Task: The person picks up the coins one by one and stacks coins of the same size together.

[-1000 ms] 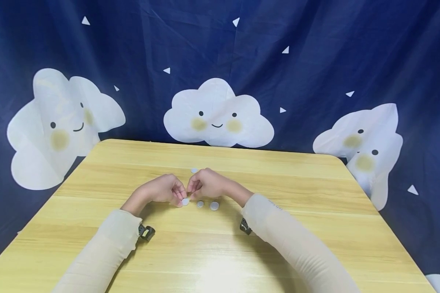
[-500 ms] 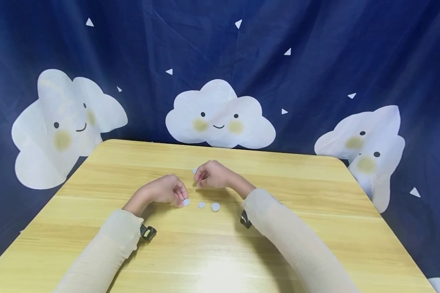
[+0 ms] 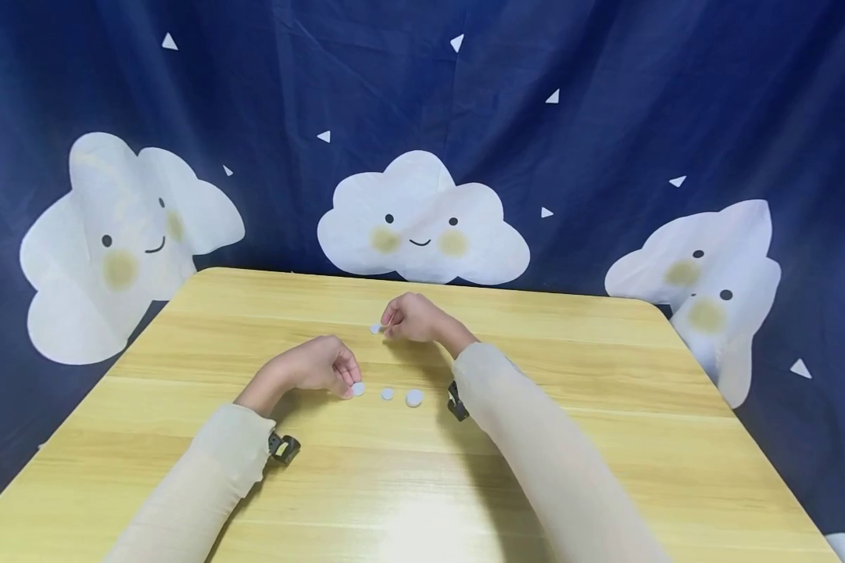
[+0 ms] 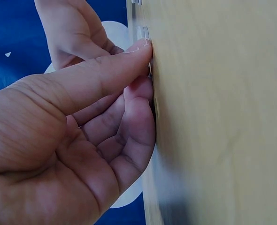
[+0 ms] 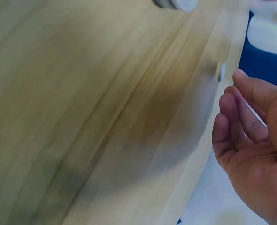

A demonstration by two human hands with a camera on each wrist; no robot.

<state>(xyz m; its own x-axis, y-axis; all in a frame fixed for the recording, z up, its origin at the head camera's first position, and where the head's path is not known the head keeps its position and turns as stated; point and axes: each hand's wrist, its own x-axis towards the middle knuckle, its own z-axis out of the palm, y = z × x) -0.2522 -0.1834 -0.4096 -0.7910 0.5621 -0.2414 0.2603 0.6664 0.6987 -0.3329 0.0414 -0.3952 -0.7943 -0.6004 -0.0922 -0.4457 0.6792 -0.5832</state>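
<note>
My left hand (image 3: 316, 366) rests low on the table, thumb and fingertips pinching a small white disc (image 3: 358, 388). In the left wrist view, the thumb (image 4: 105, 72) and curled fingers meet at the table surface and hide most of that disc. My right hand (image 3: 415, 318) hovers farther back, beside another small white disc (image 3: 375, 329). Seen from the right wrist, the hand (image 5: 256, 122) is loosely curled and holds nothing, its thumb tip close to the far disc (image 5: 222, 71). Two more white discs, a small one (image 3: 387, 394) and a larger, thicker one (image 3: 413, 398), lie right of my left hand.
The wooden table (image 3: 309, 485) has a rounded far edge. Behind it hangs a dark blue curtain (image 3: 570, 156) printed with white clouds and triangles. Black wrist cameras sit at the left cuff (image 3: 284, 448) and the right cuff (image 3: 457, 401).
My right hand has moved away from the left hand, back and slightly right, to beside the far disc. The left hand stays at its disc. The discs look unmoved.
</note>
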